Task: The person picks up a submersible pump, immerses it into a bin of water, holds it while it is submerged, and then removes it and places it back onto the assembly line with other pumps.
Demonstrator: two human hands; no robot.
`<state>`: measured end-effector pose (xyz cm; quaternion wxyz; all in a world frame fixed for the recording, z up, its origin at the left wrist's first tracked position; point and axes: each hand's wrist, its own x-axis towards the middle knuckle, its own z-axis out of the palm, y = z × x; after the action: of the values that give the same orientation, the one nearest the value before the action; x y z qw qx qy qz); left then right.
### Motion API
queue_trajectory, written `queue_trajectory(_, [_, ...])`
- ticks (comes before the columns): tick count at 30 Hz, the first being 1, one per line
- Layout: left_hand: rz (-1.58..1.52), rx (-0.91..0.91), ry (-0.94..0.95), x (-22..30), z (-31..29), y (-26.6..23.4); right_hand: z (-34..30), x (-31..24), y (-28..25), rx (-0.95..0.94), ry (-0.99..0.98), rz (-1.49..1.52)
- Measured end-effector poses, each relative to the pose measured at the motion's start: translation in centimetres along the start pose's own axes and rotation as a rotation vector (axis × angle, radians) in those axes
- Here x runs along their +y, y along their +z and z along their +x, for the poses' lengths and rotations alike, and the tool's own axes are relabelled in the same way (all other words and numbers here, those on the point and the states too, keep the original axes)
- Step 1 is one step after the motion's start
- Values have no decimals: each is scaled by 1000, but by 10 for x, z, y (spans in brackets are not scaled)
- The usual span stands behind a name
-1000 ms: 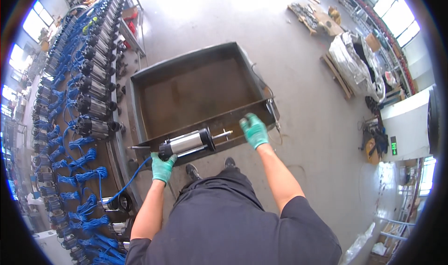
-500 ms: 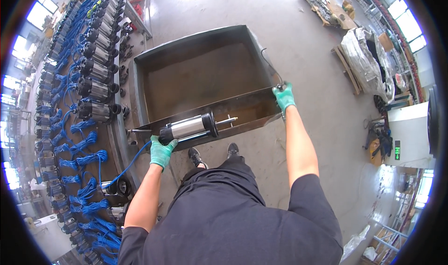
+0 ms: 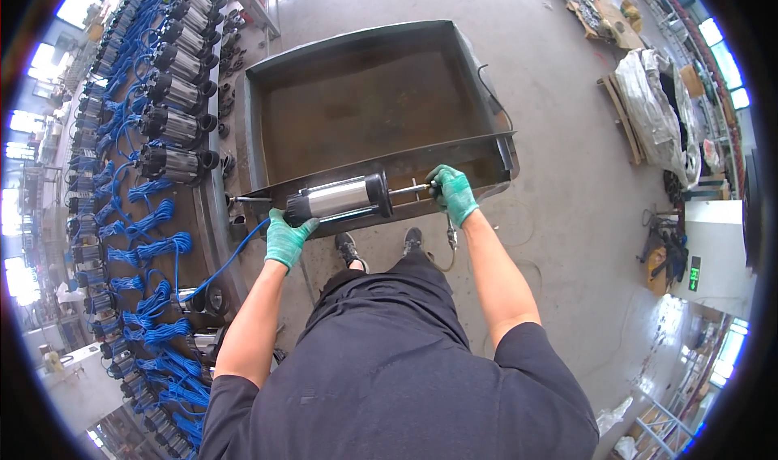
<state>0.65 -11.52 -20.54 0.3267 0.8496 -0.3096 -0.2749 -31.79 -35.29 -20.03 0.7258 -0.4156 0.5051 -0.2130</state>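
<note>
A submersible pump [image 3: 340, 196] with a shiny steel barrel and black ends lies across the near section of a metal tank. Its blue cable [image 3: 228, 263] runs off to the left. My left hand [image 3: 288, 239], in a green glove, is closed around the pump's black left end. At the other end, a thin metal rod [image 3: 408, 188] sticks out. My gloved right hand [image 3: 454, 192] pinches a small metal hose fitting at the rod's tip, its fingers partly hiding it. Below that hand hangs a metal coupling [image 3: 451, 235] on a thin hose.
The tank [image 3: 348, 37] holds murky brown liquid, and a divider crosses it behind the pump. Rows of similar pumps [image 3: 174, 164] and coiled blue cables [image 3: 166, 246] fill the bench on my left. A plastic-wrapped load [image 3: 660, 111] stands at the far right.
My right hand has moved left from the tank's right corner to the rod's tip, bringing the fitting with it. The left hand keeps its hold on the pump. The view has shifted slightly.
</note>
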Motion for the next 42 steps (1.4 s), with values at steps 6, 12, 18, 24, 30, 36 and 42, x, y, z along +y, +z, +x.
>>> queue_trajectory(6, [43, -6, -21, 7, -4, -5, 6, 3, 4, -64, 40, 61])
queue_trajectory(12, [124, -13, -58, 29, -7, -10, 12, 13, 12, 30, -29, 29])
queue_trajectory(18, [117, -13, -33, 33, -8, -12, 13, 9, 13, 7, 15, 23])
queue_trajectory(24, [143, -21, -28, 41, -11, -11, 10, 8, 11, 42, 32, 32])
queue_trajectory(30, [34, 17, -26, 35, -16, -4, -5, -4, -12, -107, -125, -343])
queue_trajectory(36, [-17, 14, -15, 35, -17, -7, -19, -57, -109, 383, -436, -1454])
queue_trajectory(42, [-2, 26, -39, 31, -16, -5, 20, -86, -130, 458, -160, -1584])
